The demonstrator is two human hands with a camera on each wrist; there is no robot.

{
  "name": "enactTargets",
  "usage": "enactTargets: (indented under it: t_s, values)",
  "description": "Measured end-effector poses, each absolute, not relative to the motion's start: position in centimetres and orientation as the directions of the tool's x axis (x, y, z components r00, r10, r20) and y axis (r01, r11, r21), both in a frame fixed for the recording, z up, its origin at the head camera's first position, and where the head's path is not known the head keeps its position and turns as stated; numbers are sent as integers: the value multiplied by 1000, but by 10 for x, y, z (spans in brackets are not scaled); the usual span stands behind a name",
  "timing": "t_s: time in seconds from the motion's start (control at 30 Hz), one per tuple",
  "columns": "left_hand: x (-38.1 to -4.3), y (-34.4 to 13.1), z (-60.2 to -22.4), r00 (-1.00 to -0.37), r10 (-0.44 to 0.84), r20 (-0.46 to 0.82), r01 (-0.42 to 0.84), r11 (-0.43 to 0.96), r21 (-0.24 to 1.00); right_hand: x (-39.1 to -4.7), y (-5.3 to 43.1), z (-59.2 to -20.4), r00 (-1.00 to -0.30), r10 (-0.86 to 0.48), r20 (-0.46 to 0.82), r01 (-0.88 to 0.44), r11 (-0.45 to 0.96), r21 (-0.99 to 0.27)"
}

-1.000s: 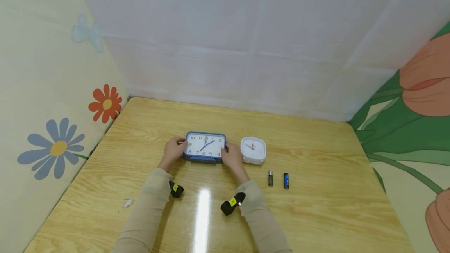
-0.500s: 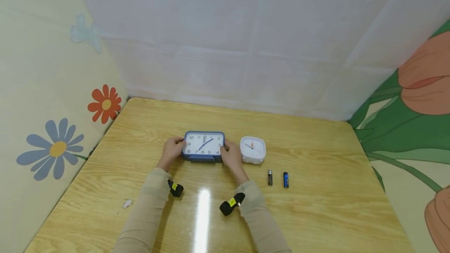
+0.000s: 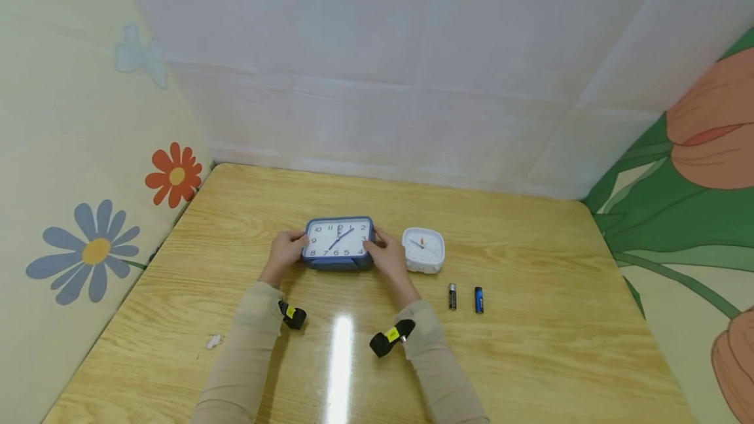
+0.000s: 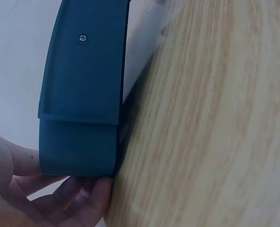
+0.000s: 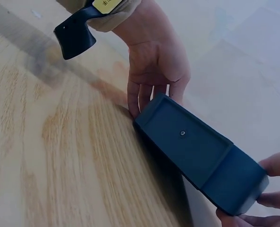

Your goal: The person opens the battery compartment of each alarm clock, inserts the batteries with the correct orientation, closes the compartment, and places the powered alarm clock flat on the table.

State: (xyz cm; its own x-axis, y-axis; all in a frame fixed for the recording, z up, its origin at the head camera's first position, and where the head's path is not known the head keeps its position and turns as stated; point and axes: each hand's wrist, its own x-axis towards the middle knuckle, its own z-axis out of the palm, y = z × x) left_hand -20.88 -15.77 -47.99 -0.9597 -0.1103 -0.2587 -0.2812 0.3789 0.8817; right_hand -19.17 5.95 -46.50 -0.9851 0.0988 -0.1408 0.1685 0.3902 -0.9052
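Note:
A blue rectangular clock (image 3: 338, 241) with a white numbered dial is held between both hands, dial up toward the head camera. My left hand (image 3: 286, 255) grips its left end, thumb at the front edge. The right hand (image 3: 389, 258) grips the opposite end in the same way. Both wrist views show the clock's blue underside (image 4: 83, 80) with one screw; in the left one, fingertips (image 4: 102, 189) curl beneath its end. Close to the right hand is a smaller white clock (image 3: 423, 251). The blue clock's back is hidden.
A black battery (image 3: 452, 297) and a blue battery (image 3: 479, 300) lie on the wooden table (image 3: 548, 319), right of the right forearm. A small white scrap (image 3: 214, 341) is beside the left sleeve. A pale backdrop (image 3: 377, 84) rises behind the table.
The blue clock has shifted slightly left and turned a little, with more of its right side showing. Both hands keep their grip on it. The white clock and batteries stay put.

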Motion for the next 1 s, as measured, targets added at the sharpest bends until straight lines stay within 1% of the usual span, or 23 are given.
enactTargets:
  t_s: [0.13, 0.43, 0.7, 1.0]
  values:
    - [-208, -156, -479, -960, -119, -254, -281, 382, 880, -193, 61, -460, -982, 83, -170, 189, 371, -909]
    - [-208, -153, -480, -963, -123, -240, -269, 377, 886, -192, 66, -450, -984, 52, -172, 180, 323, -929]
    - [-207, -147, -483, -960, -127, -251, -281, 368, 886, -192, 69, -445, -990, 44, -132, 139, 349, -927]
    - [-207, -142, -485, -963, -117, -241, -268, 381, 885, -193, 69, -438, -992, 49, -117, 126, 309, -943]
